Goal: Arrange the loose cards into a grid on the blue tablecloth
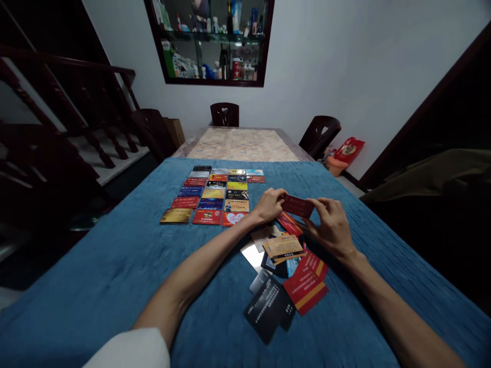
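Between my two hands, a dark red card is held up above a loose pile of cards. My left hand pinches its left end, and my right hand grips its right end with thumb and fingers. Under and in front of the hands lie overlapping cards: red ones with an orange stripe, tan ones and black ones. To the left, several cards are laid out in columns, among them a gold card and a red card with a heart.
A blue cloth covers the near part of the long table; a patterned cover shows at its far end. Dark wooden chairs stand around it. A red bag sits in an orange bin at the right.
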`<state>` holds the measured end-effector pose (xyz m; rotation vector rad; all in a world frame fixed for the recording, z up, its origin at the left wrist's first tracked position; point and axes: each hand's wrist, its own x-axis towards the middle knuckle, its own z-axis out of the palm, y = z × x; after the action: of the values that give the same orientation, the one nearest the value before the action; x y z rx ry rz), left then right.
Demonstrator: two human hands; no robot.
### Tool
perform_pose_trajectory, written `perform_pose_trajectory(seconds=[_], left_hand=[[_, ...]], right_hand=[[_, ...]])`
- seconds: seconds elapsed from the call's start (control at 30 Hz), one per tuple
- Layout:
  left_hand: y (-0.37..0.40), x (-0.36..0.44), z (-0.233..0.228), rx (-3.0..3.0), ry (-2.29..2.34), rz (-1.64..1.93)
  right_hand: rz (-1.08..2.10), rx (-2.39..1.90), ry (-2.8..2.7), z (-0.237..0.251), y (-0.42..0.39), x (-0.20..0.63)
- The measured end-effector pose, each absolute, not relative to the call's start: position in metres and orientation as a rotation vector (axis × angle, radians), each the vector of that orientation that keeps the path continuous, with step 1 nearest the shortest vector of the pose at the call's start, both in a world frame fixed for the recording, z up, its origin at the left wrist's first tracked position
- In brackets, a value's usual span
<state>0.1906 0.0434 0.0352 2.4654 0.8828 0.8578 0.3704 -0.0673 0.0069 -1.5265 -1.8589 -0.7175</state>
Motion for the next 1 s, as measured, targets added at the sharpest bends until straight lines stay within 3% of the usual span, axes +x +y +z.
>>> perform_pose_trajectory(seconds=[0.43, 1.0], left_hand=[[0.031, 0.16, 0.039, 2.669, 0.688, 0.877], [0.039, 0.054, 0.055, 2.951, 0.585, 0.775]], right_hand=[[-0.739, -1.409, -1.901, 0.011, -0.071, 0.359], [-0.443, -1.175, -2.12, 0.032, -0.036, 0.296]])
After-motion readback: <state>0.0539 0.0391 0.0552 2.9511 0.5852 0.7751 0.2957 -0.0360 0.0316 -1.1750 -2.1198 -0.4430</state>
